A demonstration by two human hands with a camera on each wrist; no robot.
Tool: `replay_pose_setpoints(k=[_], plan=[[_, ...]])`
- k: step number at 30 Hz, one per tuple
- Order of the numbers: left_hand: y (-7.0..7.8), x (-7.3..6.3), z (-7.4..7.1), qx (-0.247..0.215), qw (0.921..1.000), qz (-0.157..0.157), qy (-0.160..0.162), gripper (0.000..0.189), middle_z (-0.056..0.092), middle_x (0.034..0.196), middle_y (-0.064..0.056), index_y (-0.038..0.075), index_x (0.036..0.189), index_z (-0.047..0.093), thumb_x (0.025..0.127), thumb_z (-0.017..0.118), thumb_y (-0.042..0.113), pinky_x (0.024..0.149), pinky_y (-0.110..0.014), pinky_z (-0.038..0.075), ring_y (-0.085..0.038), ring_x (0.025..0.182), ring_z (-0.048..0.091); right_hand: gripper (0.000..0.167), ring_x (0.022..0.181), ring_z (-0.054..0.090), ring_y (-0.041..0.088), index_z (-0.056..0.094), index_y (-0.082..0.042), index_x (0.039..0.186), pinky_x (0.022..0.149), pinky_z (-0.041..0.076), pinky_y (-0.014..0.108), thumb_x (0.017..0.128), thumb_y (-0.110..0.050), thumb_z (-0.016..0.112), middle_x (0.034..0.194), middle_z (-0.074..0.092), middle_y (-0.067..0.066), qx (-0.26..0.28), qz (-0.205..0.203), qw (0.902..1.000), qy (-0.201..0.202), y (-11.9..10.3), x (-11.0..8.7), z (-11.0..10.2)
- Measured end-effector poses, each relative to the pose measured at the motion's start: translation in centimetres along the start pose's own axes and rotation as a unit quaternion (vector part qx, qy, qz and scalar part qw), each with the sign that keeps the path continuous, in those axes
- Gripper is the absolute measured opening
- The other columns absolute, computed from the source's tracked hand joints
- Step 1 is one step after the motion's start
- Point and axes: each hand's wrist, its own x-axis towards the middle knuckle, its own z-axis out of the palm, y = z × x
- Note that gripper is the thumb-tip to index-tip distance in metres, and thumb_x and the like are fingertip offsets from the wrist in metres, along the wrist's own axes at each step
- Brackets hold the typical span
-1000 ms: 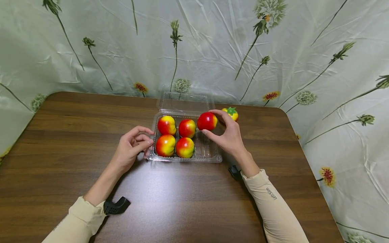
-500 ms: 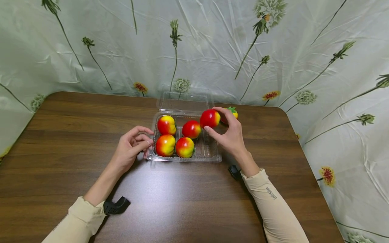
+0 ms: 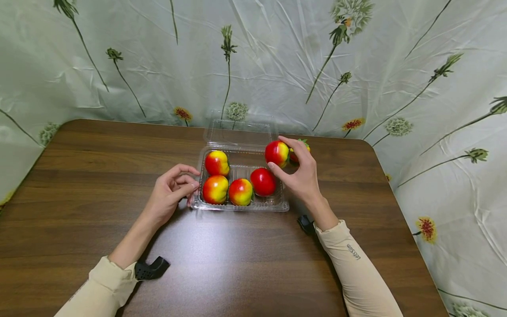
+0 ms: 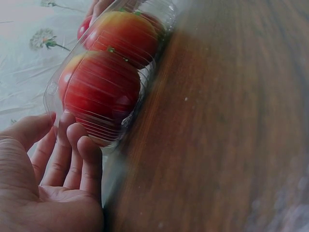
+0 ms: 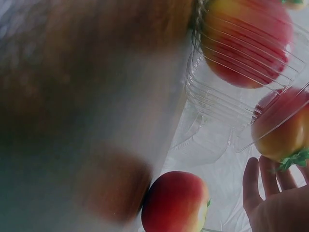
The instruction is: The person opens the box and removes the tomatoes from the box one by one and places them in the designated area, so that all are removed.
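A clear plastic clamshell box (image 3: 269, 207) lies with its lid (image 3: 243, 132) folded back. Several red-and-yellow fruits sit in it: two (image 3: 215, 189) along the left side, one (image 3: 240, 192) at front middle and a redder one (image 3: 263, 182) at front right. My left hand (image 3: 170, 193) pinches the box's left rim between thumb and fingertips. Over the back right of the box, my right hand (image 3: 303, 176) holds another fruit (image 3: 276, 153) between thumb and fingers. The right wrist view shows the green leafy top of this held fruit (image 5: 280, 128).
One more fruit (image 3: 306, 149) rests on the brown wooden table (image 3: 222, 264), behind my right hand and partly hidden by it. A white cloth (image 3: 277, 66) printed with flowers hangs behind the table's far edge.
The fruit from the back middle of the box has rolled to the front right. My right hand has shifted slightly back and right with its fruit, which has turned. The left hand stays put.
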Motion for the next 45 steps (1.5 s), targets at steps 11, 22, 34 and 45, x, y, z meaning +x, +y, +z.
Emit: replay_pose_setpoints(k=[11, 22, 34, 45], plan=[[-0.04, -0.03, -0.03, 0.001, 1.0, 0.0, -0.001, 0.024, 0.071, 0.082, -0.005, -0.003, 0.12, 0.059, 0.098, 0.062, -0.012, 0.048, -0.024, 0.053, -0.019, 0.054, 0.055, 0.068, 0.121, 0.056, 0.015, 0.06, -0.02, 0.145, 0.09, 0.061, 0.047, 0.083, -0.026, 0.087, 0.139, 0.063, -0.002, -0.006, 0.013, 0.9999, 0.005, -0.05, -0.02, 0.02], [0.0, -0.01, -0.07, 0.002, 1.0, -0.001, 0.0, 0.024, 0.071, 0.082, -0.004, -0.001, 0.12, 0.06, 0.098, 0.062, -0.013, 0.048, -0.024, 0.053, -0.019, 0.055, 0.056, 0.065, 0.121, 0.056, 0.018, 0.059, -0.016, 0.138, 0.097, 0.054, 0.04, 0.081, -0.027, 0.087, 0.137, 0.063, -0.001, -0.009, 0.01, 0.9993, 0.035, -0.15, 0.04, 0.03], [0.07, -0.06, -0.1, 0.0, 1.0, 0.0, 0.0, 0.025, 0.071, 0.083, -0.005, -0.001, 0.12, 0.06, 0.098, 0.062, -0.013, 0.048, -0.024, 0.053, -0.02, 0.055, 0.055, 0.061, 0.125, 0.05, 0.02, 0.065, -0.014, 0.136, 0.099, 0.048, 0.039, 0.081, -0.029, 0.087, 0.136, 0.063, 0.001, -0.015, -0.013, 0.9986, 0.049, 0.11, 0.21, 0.02], [0.0, -0.01, -0.1, 0.002, 1.0, 0.0, -0.001, 0.025, 0.071, 0.083, -0.005, -0.002, 0.12, 0.06, 0.098, 0.062, -0.013, 0.048, -0.025, 0.053, -0.02, 0.055, 0.055, 0.065, 0.123, 0.055, 0.024, 0.062, -0.01, 0.137, 0.102, 0.051, 0.035, 0.08, -0.019, 0.089, 0.135, 0.061, 0.009, -0.022, 0.011, 0.9952, 0.095, 0.12, 0.45, -0.89]])
